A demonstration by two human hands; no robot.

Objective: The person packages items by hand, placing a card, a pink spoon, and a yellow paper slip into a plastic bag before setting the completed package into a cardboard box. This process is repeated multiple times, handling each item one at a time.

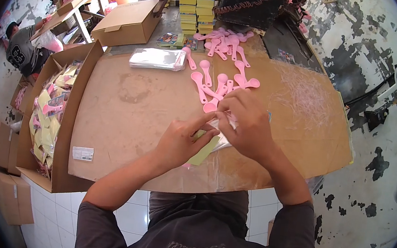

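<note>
Over the cardboard-topped table [123, 145], my left hand [180, 136] is closed, thumb and fingers pinching a clear plastic bag [223, 140] together with a pale yellow-green card [204, 150]. My right hand [247, 124] has its fingers bent and pressed together at the bag's upper edge; its fingertips are partly hidden. Just beyond both hands, a pink measuring spoon [210, 107] lies with its bowl close to my left fingertips. More pink spoons [203, 73] are scattered past it, and a larger pile of them [226, 42] sits farther back.
Flat clear bags [157, 59] lie stacked at the table's back left. Behind them stand a closed carton [124, 22] and stacks of yellow cards [188, 11]. An open box [75, 125] of packed spoons borders the left side. Thin plastic strips [305, 94] cover the right. Another person [22, 50] is at far left.
</note>
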